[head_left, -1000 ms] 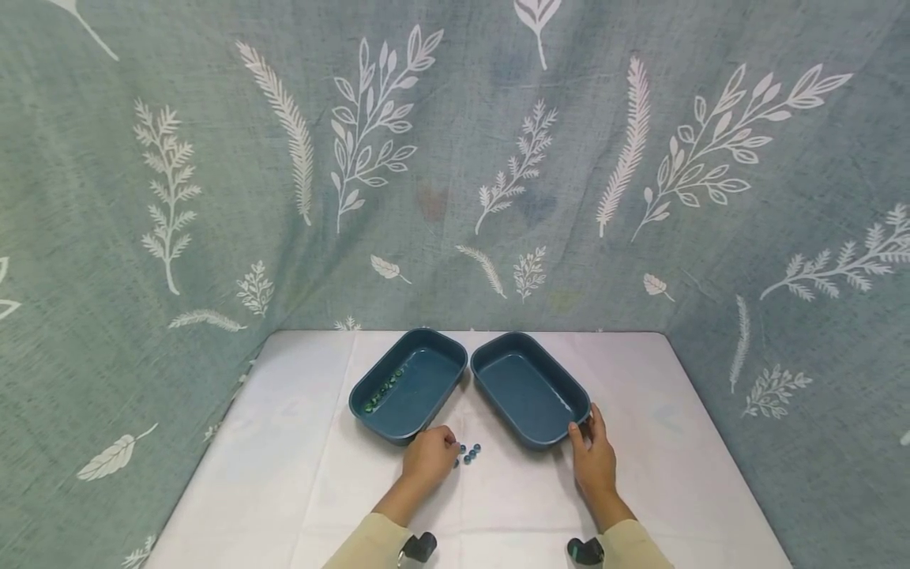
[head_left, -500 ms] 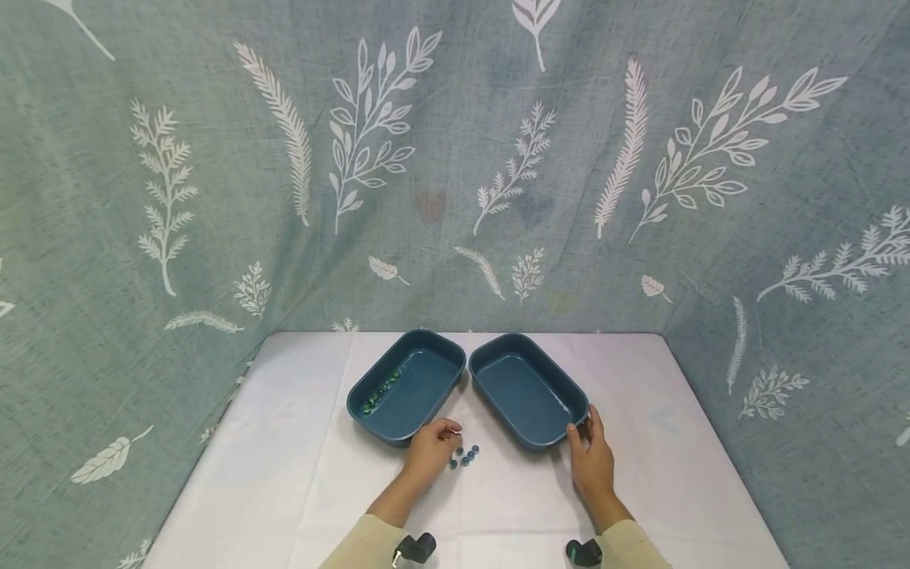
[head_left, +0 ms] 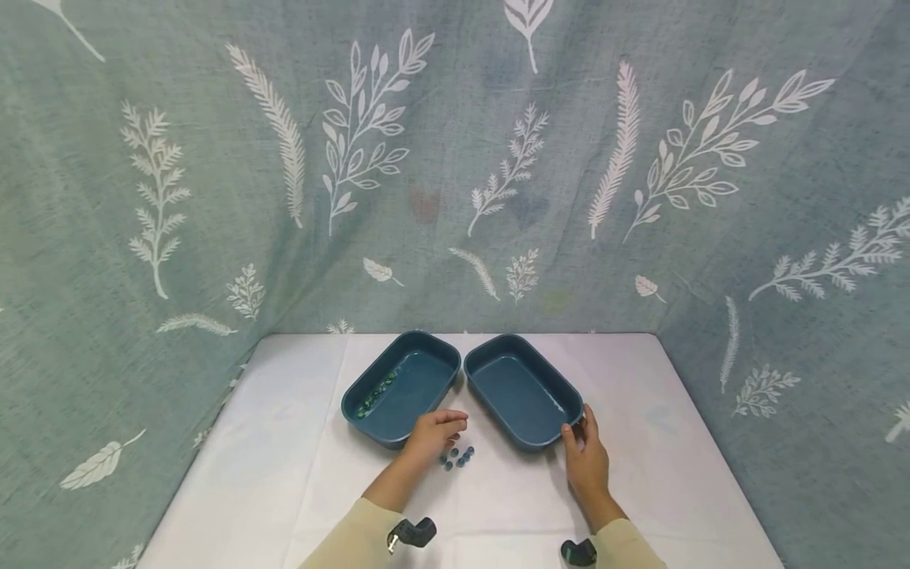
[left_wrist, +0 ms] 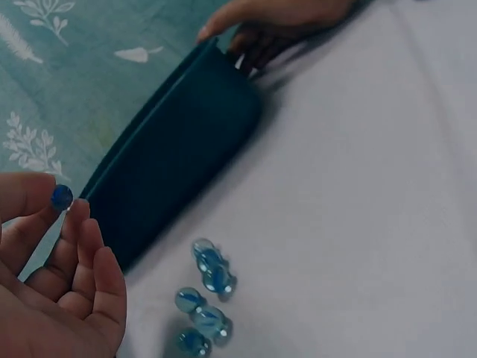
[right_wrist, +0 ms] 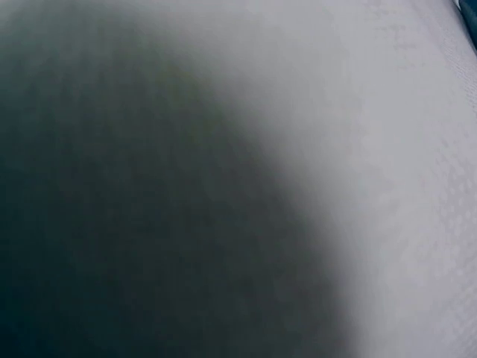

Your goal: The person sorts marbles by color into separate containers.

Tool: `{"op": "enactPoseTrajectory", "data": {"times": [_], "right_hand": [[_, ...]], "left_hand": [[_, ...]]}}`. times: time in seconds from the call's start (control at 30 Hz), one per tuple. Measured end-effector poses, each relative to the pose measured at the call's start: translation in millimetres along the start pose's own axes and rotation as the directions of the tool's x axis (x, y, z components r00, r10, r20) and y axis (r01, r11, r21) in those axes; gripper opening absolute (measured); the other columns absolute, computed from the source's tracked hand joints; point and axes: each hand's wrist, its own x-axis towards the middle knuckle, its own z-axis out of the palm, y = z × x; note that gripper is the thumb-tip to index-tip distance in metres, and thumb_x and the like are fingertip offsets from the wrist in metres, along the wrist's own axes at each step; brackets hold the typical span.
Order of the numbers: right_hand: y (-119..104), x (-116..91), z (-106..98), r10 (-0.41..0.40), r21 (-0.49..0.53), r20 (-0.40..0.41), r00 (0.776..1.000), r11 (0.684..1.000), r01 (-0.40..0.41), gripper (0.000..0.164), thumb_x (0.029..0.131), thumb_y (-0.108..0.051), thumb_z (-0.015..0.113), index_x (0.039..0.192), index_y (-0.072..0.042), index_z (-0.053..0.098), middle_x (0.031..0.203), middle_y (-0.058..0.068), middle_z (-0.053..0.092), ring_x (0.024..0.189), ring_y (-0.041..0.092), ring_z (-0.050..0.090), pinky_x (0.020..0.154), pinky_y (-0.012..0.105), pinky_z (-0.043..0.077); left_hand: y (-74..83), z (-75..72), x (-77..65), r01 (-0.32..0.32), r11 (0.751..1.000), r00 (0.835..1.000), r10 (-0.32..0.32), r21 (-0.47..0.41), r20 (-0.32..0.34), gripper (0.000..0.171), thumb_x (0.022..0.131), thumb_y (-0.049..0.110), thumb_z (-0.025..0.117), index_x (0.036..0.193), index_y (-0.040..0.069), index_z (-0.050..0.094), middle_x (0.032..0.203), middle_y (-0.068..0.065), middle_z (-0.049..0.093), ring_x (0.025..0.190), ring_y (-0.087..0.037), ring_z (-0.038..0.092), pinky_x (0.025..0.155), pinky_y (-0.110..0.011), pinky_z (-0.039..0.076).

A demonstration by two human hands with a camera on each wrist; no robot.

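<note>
My left hand (head_left: 429,437) pinches a blue glass marble (left_wrist: 62,197) at its fingertips, raised in front of the gap between two dark blue trays. Below it, several clear-and-blue marbles (left_wrist: 218,280) lie loose on the white cloth. With the thumb over the rim and fingers along the outside, my right hand (head_left: 588,466) grips the near right corner of the right tray (head_left: 522,395). No marbles show inside that tray. The left tray (head_left: 423,387) holds several green marbles (head_left: 365,409) lined up along its left side. The right wrist view is mostly a dark blur over white cloth.
A white cloth (head_left: 270,474) covers the table, and both trays stand angled toward its back. Behind and at the sides hangs a grey-green curtain (head_left: 441,158) with white leaf prints. Dark wrist cameras sit at both sleeves.
My left hand rises from beside the loose marbles and opens its view of the pinched marble, moving slightly forward. The right hand stays on its tray. The head view shifts a little.
</note>
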Motion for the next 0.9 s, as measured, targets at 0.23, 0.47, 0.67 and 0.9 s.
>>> {"op": "enactPoseTrajectory", "data": {"times": [0.23,0.47,0.67,0.9], "right_hand": [[1,-1,2,0.001,-0.015,0.004,1.000,1.000,-0.001,0.065,0.100,-0.039,0.055,0.153,-0.013,0.028,0.140,0.021,0.050,0.129,0.037,0.046,0.107,0.055,0.031],[2,-1,1,-0.002,-0.012,-0.005,1.000,1.000,0.002,0.064,0.100,-0.038,0.055,0.153,-0.013,0.029,0.140,0.020,0.050,0.129,0.037,0.046,0.108,0.054,0.031],[2,0,1,-0.005,-0.002,-0.007,1.000,1.000,0.005,0.064,0.099,-0.038,0.055,0.152,-0.013,0.030,0.139,0.021,0.050,0.128,0.037,0.047,0.107,0.055,0.031],[2,1,1,-0.017,0.008,-0.014,1.000,1.000,0.018,0.065,0.099,-0.040,0.055,0.152,-0.012,0.031,0.138,0.021,0.052,0.127,0.038,0.048,0.106,0.056,0.032]], "left_hand": [[13.1,-1.4,8.2,0.035,0.972,0.998,-0.021,-0.232,0.063,0.027,0.093,0.007,0.063,0.115,-0.009,0.065,0.093,-0.011,0.069,0.078,-0.015,0.063,0.071,-0.026,0.054],[26.4,-0.3,15.9,0.057,0.952,0.996,-0.036,-0.300,0.076,0.033,0.092,0.009,0.063,0.118,-0.011,0.063,0.094,-0.009,0.070,0.084,-0.018,0.066,0.081,-0.034,0.055],[32.5,0.9,26.1,0.075,0.935,0.994,-0.043,-0.346,0.100,0.036,0.093,0.010,0.063,0.122,-0.011,0.060,0.097,-0.011,0.068,0.085,-0.017,0.066,0.078,-0.031,0.055],[44.2,4.0,42.6,0.091,0.937,0.992,-0.055,-0.338,0.114,0.038,0.093,0.011,0.065,0.123,-0.011,0.058,0.095,-0.010,0.068,0.090,-0.021,0.065,0.083,-0.035,0.054]]}}
